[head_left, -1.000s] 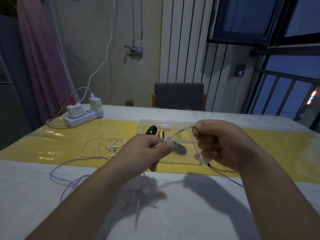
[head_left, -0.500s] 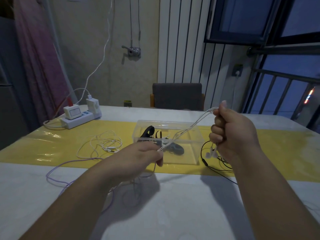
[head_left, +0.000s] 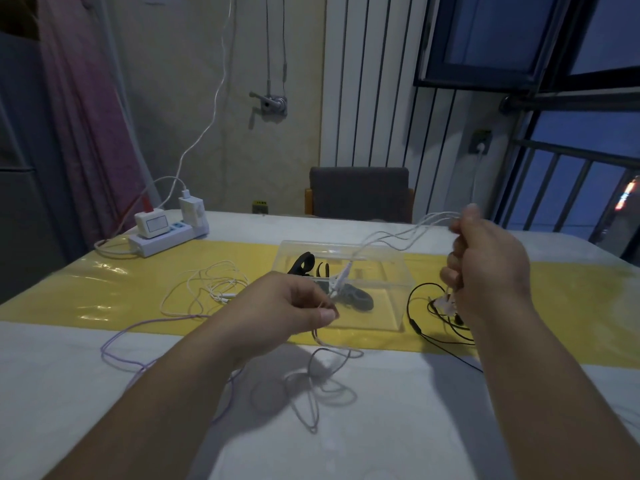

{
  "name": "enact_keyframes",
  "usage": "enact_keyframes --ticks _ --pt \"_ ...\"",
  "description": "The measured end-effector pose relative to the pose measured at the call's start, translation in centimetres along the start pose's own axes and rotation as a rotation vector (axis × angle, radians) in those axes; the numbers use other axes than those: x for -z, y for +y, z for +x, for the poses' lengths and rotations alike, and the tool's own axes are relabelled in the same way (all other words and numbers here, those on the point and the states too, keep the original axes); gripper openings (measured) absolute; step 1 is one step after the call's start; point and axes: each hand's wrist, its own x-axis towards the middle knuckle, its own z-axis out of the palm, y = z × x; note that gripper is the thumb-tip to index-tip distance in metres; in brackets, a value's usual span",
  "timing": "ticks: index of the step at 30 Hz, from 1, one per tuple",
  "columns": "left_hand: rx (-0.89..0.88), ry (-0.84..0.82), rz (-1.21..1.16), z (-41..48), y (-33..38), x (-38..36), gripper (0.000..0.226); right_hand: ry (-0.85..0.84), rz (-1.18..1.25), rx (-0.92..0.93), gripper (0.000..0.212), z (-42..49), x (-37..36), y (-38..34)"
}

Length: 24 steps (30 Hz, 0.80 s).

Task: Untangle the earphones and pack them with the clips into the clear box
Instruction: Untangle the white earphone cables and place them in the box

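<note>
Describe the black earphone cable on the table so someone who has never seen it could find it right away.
Start at the yellow table runner and find the clear plastic box on it. The thin black earphone cable is coiled just right of the box, under the right hand. It is the only black cable; the others are white or purple.

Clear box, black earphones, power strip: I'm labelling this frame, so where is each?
clear box (head_left: 391,271), head view, right part of its see-through wall
black earphones (head_left: 414,318), head view, cable loop's left side
power strip (head_left: 162,237), head view, white body

No legible text (dim, blurred)
</note>
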Motion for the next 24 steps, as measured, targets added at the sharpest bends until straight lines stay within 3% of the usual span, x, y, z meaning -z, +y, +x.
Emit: enact_keyframes --ticks 2,14,18,24 --pt "-0.02 0.046 0.031 0.0 0.2 0.0 0.008 -0.114 -0.106 -0.025 0.031 -0.2 -0.3 0.4" --pt "-0.121 0.163 -0.384 -0.1 1.1 -0.1 0.01 -0.458 -0.338 0.044 0.032 -1.7 -1.7 1.1" --pt "-0.1 0.204 -0.407 0.0 0.9 0.1 0.022 -0.482 -0.388 0.094 0.03 -2.6 -2.7 1.7" --pt "-0.064 0.157 -0.399 -0.2 1.0 -0.1 0.012 -0.54 -0.321 0.083 0.031 -3.1 -3.4 1.8"
